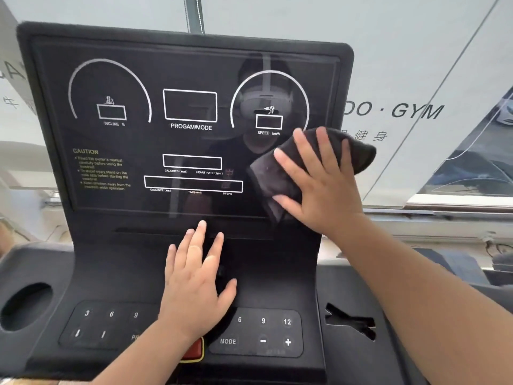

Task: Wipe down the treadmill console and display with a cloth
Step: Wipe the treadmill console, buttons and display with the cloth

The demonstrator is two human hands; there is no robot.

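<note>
The black treadmill display (138,140) stands upright before me, with white gauge arcs, boxes and a CAUTION text. My right hand (319,179) lies flat with fingers spread on a folded dark grey cloth (358,151), pressing it against the display's lower right part; the cloth sticks out past the display's right edge. My left hand (197,279) rests flat, fingers spread, on the console (277,273) below the screen, holding nothing. It covers part of the middle of the button area.
Button pads sit at lower left (94,323) and lower right (261,332), with a red stop button (194,351) partly under my left wrist. A round cup holder (26,307) is at the far left, a slot (349,320) at the right. A window with gym lettering is behind.
</note>
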